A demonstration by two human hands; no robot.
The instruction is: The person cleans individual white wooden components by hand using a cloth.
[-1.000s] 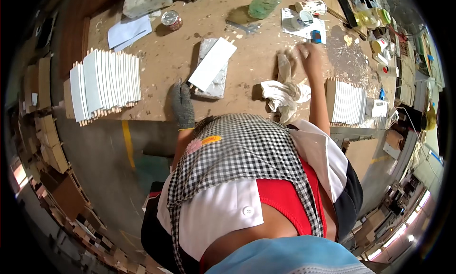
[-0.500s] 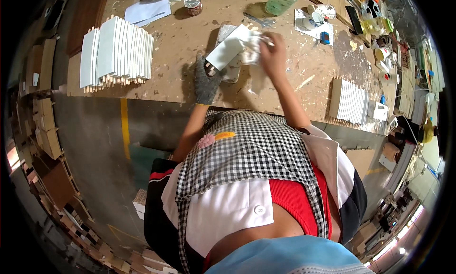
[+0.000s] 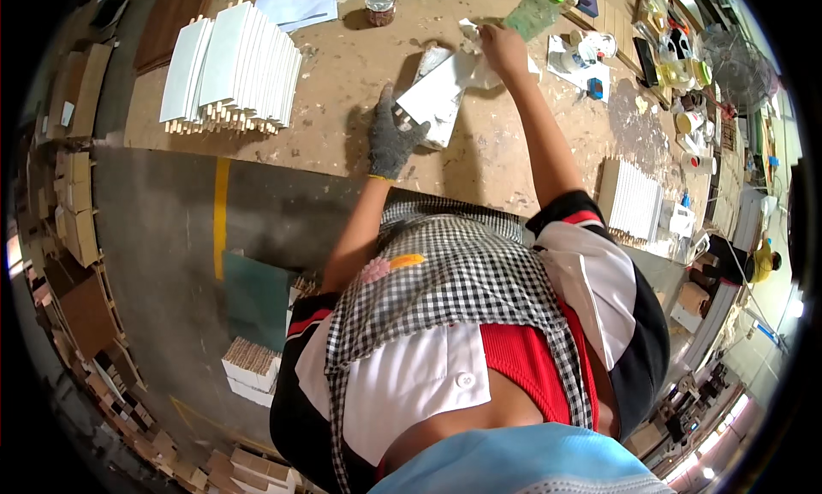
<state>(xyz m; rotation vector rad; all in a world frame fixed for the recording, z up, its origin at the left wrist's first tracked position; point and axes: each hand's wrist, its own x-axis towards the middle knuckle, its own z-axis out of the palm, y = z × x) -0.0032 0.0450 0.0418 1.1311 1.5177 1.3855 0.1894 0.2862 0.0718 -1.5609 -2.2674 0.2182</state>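
Note:
My left hand [image 3: 392, 141], in a dark grey glove, grips the near-left end of a small white board [image 3: 434, 90]. The board lies slanted over a paint-smeared block [image 3: 443, 124] on the workbench [image 3: 342, 100]. My bare right hand [image 3: 503, 52] is closed on a crumpled white rag [image 3: 485, 74] at the board's far-right end. Its fingertips are partly hidden behind the hand. Left of my gloved hand stands a row of white boards [image 3: 244, 62] with wooden pegs along their near ends.
Beyond my hands are a tin [image 3: 380, 8], white paper [image 3: 301, 8] and a green bottle [image 3: 533, 16]. Cups [image 3: 582, 50] and a small blue item [image 3: 595, 87] sit to the right, above another row of white boards [image 3: 629, 194]. The bench's near edge runs before my apron.
My right hand has moved farther away with the rag, from over the board to its far end. The left hand keeps hold of the board. The whole view has shifted slightly.

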